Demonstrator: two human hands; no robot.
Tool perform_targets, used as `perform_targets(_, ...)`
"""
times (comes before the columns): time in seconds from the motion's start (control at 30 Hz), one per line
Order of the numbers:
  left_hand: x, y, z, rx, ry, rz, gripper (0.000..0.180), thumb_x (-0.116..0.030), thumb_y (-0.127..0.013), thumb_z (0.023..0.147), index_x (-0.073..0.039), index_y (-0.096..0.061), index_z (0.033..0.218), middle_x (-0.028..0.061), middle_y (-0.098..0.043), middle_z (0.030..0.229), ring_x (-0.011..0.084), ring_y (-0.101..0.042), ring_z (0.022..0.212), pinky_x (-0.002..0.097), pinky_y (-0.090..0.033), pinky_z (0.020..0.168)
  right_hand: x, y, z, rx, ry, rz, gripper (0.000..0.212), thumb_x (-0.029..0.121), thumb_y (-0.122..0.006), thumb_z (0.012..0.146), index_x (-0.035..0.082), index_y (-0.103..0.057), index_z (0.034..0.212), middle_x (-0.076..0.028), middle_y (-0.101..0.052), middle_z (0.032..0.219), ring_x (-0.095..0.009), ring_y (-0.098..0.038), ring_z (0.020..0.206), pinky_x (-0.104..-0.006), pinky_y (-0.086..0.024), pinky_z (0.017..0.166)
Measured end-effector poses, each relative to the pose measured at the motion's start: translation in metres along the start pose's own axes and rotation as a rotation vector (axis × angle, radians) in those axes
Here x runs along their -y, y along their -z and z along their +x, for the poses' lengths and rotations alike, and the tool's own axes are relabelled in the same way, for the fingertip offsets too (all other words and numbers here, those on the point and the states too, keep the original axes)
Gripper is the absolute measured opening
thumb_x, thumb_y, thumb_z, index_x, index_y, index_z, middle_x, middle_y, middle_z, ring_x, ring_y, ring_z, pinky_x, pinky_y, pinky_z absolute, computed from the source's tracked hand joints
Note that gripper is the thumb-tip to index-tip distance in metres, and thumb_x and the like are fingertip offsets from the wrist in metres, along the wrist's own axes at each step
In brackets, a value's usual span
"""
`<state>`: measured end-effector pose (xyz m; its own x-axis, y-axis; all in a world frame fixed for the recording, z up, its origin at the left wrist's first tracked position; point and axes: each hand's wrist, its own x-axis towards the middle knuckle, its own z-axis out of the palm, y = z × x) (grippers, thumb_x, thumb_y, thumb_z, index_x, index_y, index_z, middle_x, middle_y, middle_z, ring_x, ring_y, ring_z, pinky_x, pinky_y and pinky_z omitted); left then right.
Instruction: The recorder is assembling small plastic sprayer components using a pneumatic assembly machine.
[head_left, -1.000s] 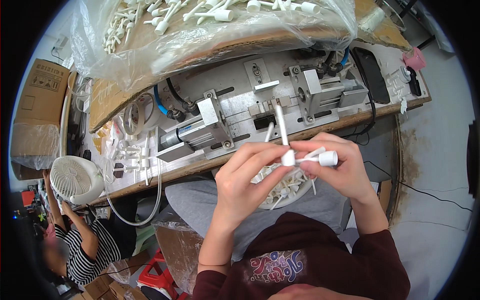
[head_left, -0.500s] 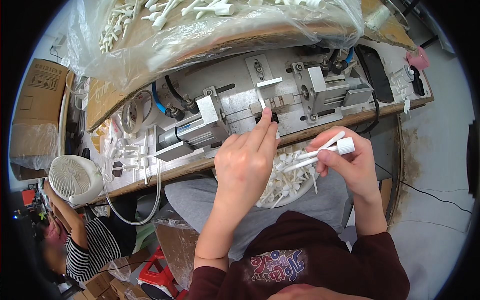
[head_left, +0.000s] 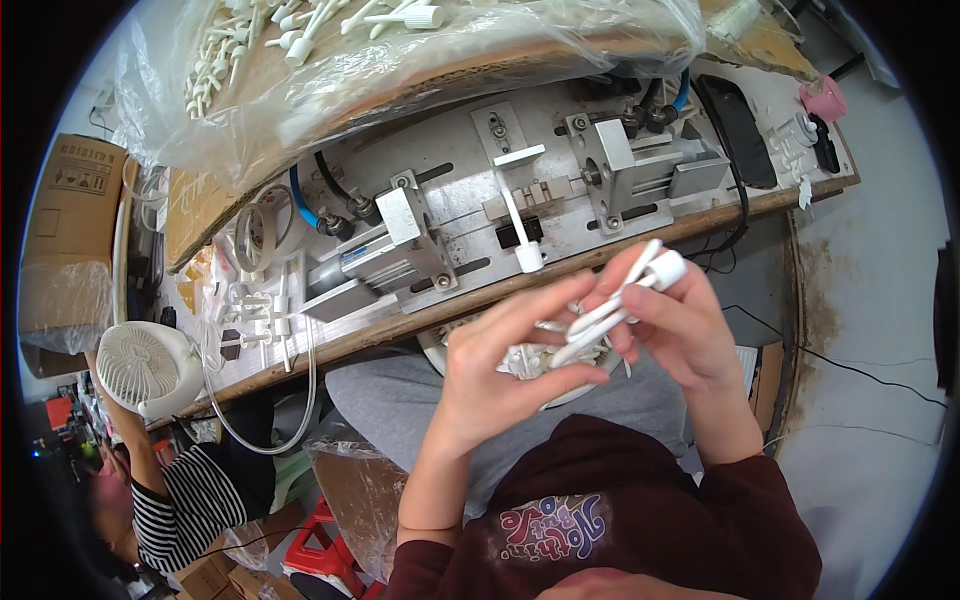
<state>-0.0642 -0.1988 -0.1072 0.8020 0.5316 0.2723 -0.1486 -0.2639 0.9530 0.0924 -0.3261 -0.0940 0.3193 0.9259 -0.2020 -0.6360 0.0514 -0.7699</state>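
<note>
My right hand point(head_left: 685, 325) grips a few white plastic sticks point(head_left: 600, 318), one with a ribbed white cap point(head_left: 667, 268) at its upper end. Beside their lower ends is my left hand point(head_left: 500, 365), thumb and fingers apart with nothing held between them. Another white capped stick point(head_left: 517, 222) lies across the middle of the metal fixture point(head_left: 470, 225), its cap toward me. Below my hands, a round white tub on my lap holds many small white plastic parts point(head_left: 520, 360), partly hidden by my fingers.
Two metal cylinder clamps point(head_left: 405, 235) point(head_left: 630, 175) flank the fixture. A plastic-lined cardboard tray point(head_left: 330, 90) of white parts stands behind. A phone point(head_left: 735, 130) lies at right, a fan point(head_left: 150, 368) and tape rolls point(head_left: 258, 232) at left. Another person point(head_left: 190, 495) works at far left.
My left hand has left the stick on the fixture and come back toward my right hand, its fingers spreading. The stick stays on the fixture. The right hand has shifted slightly left and up.
</note>
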Motion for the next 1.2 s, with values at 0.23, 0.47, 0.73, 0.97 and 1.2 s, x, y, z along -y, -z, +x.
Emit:
perform_targets(0.23,-0.004,0.007,-0.012,-0.072,0.051,-0.086,0.044,0.006,-0.083,0.071,0.004,-0.07,0.113,0.0148,-0.07,0.104,0.0177,-0.07,0.092,0.027,-0.061,0.074,-0.003,0.001,0.007,-0.043,0.008,0.06,0.03,0.014,-0.059,0.1,-0.005,-0.062,0.122,-0.007,-0.067,0.087,-0.01,-0.063,0.072,-0.0221,-0.051,0.058)
perform_targets(0.47,-0.008,0.007,-0.014,-0.163,-0.019,0.134,0.039,0.008,-0.086,0.065,0.003,-0.07,0.101,0.009,-0.06,0.103,0.0175,-0.068,0.092,0.026,-0.064,0.076,-0.003,0.008,0.0,-0.21,0.194,-0.11,0.029,0.013,-0.058,0.1,-0.004,-0.063,0.123,-0.007,-0.067,0.083,-0.01,-0.062,0.071,-0.0232,-0.051,0.061)
perform_targets(0.73,0.027,-0.004,0.009,-0.239,-0.282,0.904,0.031,-0.006,-0.082,0.073,-0.003,-0.075,0.103,0.0097,-0.072,0.115,0.0181,-0.07,0.074,0.0285,-0.055,0.066,-0.009,0.003,-0.002,-0.35,0.585,-0.485,0.02,0.002,-0.067,0.092,-0.006,-0.07,0.111,-0.013,-0.06,0.116,-0.013,-0.064,0.079,-0.0235,-0.054,0.064)
perform_targets(0.97,0.012,0.001,0.026,-0.101,-0.318,1.093,0.024,-0.009,-0.074,0.077,0.001,-0.074,0.099,0.0119,-0.073,0.111,0.0126,-0.064,0.061,0.0257,-0.046,0.055,-0.013,0.001,-0.003,-0.434,0.812,-1.027,0.027,-0.001,-0.077,0.082,0.001,-0.074,0.108,-0.01,-0.063,0.109,-0.013,-0.063,0.084,-0.0232,-0.052,0.067)
perform_targets(1.2,0.011,0.001,0.024,-0.103,-0.258,1.072,0.026,-0.01,-0.078,0.075,-0.001,-0.074,0.1,0.0094,-0.073,0.11,0.0137,-0.065,0.062,0.0265,-0.049,0.056,-0.017,0.0,0.001,-0.314,1.097,-1.415,0.045,-0.006,-0.079,0.065,-0.002,-0.074,0.11,-0.013,-0.063,0.109,-0.024,-0.066,0.085,-0.0291,-0.054,0.069)
